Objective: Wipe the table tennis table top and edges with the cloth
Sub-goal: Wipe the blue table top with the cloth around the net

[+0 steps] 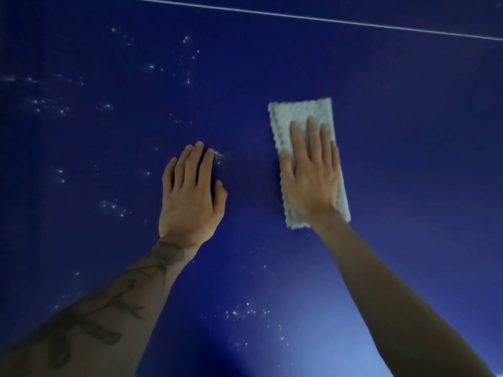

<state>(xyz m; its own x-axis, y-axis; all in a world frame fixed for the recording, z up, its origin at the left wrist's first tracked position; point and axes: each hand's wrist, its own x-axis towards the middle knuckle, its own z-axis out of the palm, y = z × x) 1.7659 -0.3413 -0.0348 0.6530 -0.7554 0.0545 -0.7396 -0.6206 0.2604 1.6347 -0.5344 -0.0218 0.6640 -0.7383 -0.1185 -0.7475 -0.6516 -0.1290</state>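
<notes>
The dark blue table tennis table top (408,118) fills the whole view. A pale grey folded cloth (296,112) lies flat on it, right of centre. My right hand (310,172) presses down on the cloth with straight, spread fingers. My left hand (190,191) rests flat on the bare table surface to the left of the cloth, fingers straight and close together. White specks of dust (109,205) are scattered over the left half and near the front (245,312).
A thin white line (299,17) runs across the table at the far side, slanting down to the right. A bright reflection lies on the surface at the lower right (340,355).
</notes>
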